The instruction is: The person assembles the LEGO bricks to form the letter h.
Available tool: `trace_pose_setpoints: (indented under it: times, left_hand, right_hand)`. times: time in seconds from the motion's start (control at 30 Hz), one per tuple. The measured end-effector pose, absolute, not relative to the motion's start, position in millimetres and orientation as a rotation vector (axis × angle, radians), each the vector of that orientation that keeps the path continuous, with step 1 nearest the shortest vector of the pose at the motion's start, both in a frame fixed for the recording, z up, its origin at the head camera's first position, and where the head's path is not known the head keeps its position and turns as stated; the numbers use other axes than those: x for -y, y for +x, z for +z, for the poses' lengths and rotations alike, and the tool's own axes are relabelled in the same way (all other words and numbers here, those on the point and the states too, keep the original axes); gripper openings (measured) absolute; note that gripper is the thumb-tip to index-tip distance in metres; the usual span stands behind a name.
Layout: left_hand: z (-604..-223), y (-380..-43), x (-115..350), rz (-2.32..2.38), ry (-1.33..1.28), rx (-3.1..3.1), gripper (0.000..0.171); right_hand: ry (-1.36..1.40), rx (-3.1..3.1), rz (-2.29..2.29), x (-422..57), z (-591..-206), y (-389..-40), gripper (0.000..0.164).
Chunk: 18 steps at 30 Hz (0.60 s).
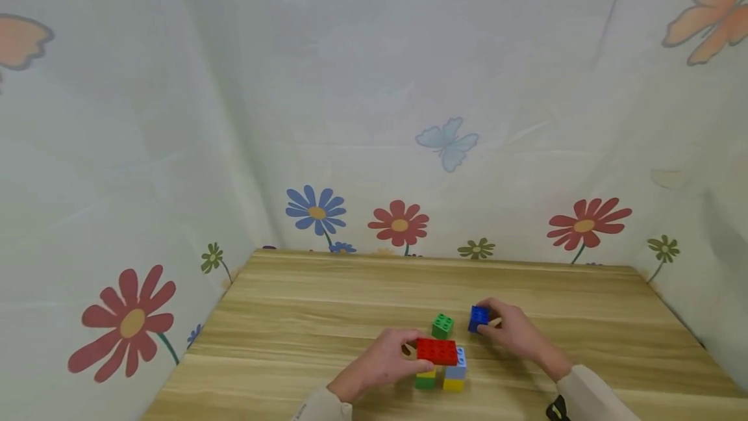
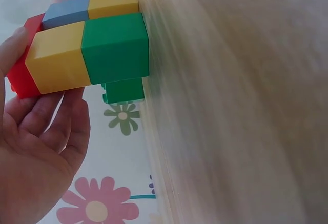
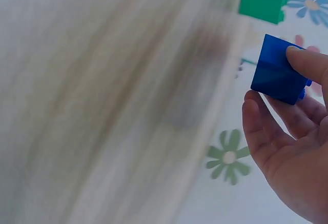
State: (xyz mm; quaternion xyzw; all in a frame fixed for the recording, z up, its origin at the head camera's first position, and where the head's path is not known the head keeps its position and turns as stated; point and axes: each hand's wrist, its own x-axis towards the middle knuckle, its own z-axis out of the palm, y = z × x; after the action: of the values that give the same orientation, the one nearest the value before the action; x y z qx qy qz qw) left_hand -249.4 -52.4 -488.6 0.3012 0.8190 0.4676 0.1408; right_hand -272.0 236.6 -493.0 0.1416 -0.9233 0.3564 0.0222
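Observation:
My left hand (image 1: 386, 359) grips the long red brick (image 1: 437, 351) between thumb and fingers. That brick lies across two short stacks: a yellow brick (image 2: 59, 57) over a green brick (image 2: 115, 47), and a light blue brick (image 1: 456, 371) over another yellow brick (image 1: 453, 384). Right of the stacks, my right hand (image 1: 517, 333) pinches a dark blue brick (image 3: 279, 69), thumb on one side and fingers on the other. A loose green brick (image 1: 443, 325) with studs up sits just behind the red brick, between the two hands.
The wooden table (image 1: 327, 297) reaches back to a pale curtain (image 1: 350, 83) printed with flowers and butterflies, which also hangs along the left and right sides. A dark item (image 1: 558, 408) shows at the right sleeve.

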Motion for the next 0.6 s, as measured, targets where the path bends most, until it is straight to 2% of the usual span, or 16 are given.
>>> trace_pose_setpoints:
  times: [0.4, 0.6]
  left_hand:
    - [-492, -251, 55, 1.355, 0.919, -2.350, 0.024]
    - [-494, -251, 56, 1.365, 0.924, -2.338, 0.016]
  right_hand:
    - [0.573, 2.866, 1.126, -217, -457, -234, 0.041]
    - [0.662, 2.827, 1.116, -211, -448, -221, 0.040]
